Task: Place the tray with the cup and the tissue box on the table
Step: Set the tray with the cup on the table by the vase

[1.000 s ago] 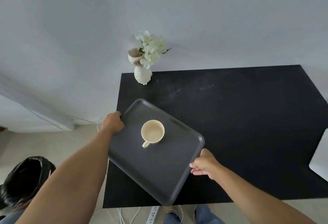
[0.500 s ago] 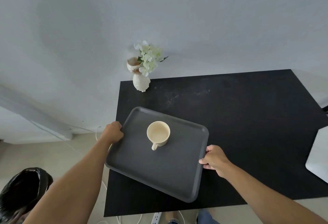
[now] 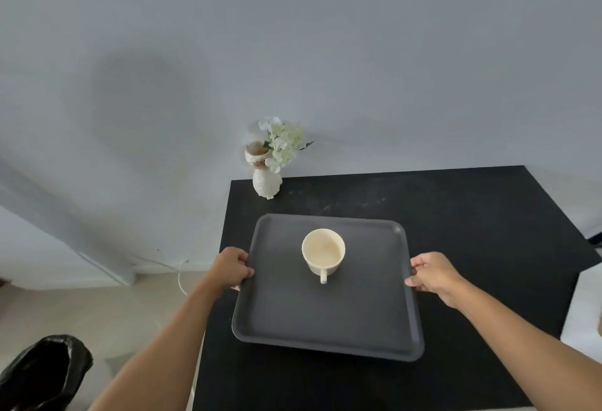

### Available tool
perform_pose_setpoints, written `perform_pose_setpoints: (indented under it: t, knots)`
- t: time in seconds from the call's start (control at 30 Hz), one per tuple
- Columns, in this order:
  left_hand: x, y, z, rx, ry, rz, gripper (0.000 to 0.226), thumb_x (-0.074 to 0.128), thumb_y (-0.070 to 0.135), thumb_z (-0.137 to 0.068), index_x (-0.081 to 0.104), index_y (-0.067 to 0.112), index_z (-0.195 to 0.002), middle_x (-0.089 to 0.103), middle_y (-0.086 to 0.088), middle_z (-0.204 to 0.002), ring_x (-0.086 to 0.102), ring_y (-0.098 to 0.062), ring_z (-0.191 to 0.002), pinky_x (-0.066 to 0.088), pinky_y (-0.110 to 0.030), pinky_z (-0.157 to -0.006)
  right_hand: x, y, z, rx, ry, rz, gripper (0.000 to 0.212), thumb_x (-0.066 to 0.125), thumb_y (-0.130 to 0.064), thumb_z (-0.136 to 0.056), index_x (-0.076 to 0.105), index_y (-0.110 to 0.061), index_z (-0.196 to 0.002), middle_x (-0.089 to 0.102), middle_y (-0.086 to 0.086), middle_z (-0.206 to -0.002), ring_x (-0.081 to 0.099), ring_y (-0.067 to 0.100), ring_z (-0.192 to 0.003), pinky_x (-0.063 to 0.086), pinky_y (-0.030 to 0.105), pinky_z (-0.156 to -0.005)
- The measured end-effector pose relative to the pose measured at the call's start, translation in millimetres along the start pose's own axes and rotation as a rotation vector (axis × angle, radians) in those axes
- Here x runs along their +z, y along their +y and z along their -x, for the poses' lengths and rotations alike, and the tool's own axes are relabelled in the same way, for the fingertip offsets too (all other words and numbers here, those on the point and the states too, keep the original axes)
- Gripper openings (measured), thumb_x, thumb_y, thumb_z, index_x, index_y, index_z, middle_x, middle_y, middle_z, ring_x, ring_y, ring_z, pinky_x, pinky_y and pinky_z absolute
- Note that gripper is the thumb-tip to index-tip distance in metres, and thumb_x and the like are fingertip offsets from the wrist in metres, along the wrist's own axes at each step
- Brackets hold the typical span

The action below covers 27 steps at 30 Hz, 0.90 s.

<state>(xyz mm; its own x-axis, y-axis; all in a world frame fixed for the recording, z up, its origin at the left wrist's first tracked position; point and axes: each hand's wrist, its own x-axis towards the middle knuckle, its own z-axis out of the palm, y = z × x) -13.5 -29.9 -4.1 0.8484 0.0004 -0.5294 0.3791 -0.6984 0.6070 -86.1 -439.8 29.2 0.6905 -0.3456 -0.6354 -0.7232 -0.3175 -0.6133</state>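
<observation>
The dark grey rectangular plastic tray [image 3: 329, 309] sits in the lower centre of the frame over the black table [image 3: 472, 231], the left hand [image 3: 232, 268] and right hand [image 3: 431, 272] each clasping a side rim. The cream ceramic cup [image 3: 323, 253] stands upright near the tray's middle. Whether the tray already rests on the table is unclear. An uneven lowering could slide or tip the cup; the tray's left edge lies close to the table's left edge.
</observation>
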Motion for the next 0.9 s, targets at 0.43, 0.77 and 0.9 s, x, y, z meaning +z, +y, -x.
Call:
perform_pose_setpoints:
  t: [0.43, 0.77, 0.9]
  knots:
    - [28.6, 73.2, -18.4, -0.090, 0.074, 0.039, 0.022, 0.064, -0.004, -0.081, 0.055, 0.009, -0.066, 0.053, -0.006, -0.056, 0.059, -0.021, -0.043, 0.057, -0.029, -0.044, -53.4, -27.5, -74.1, -0.080, 0.007, 0.134, 0.022, 0.070, 0.015, -0.077, 0.070, -0.004, -0.087, 0.074, 0.014, -0.089, 0.071, 0.027, -0.085, 0.061, 0.040, -0.077]
    - [53.8, 114.9, -69.6, -0.169, 0.108, 0.095, 0.025, 0.065, 0.003, -0.087, 0.049, 0.009, -0.068, 0.058, -0.010, -0.069, 0.062, -0.027, -0.048, 0.062, -0.034, -0.052, -82.9, -57.8, -149.1, -0.121, 0.005, 0.246, 0.019, 0.072, 0.010, -0.077, 0.069, -0.005, -0.089, 0.073, 0.014, -0.089, 0.071, 0.028, -0.084, 0.059, 0.045, -0.083]
    - [59.3, 122.8, -92.0, -0.191, 0.124, 0.091, 0.034, 0.065, 0.000, -0.086, 0.044, 0.011, -0.061, 0.053, -0.008, -0.064, 0.057, -0.024, -0.044, 0.064, -0.039, -0.056, -85.2, -67.1, -172.3, -0.126, 0.005, 0.274, 0.020, 0.073, 0.009, -0.078, 0.068, -0.008, -0.087, 0.072, 0.013, -0.089, 0.068, 0.024, -0.079, 0.058, 0.038, -0.077]
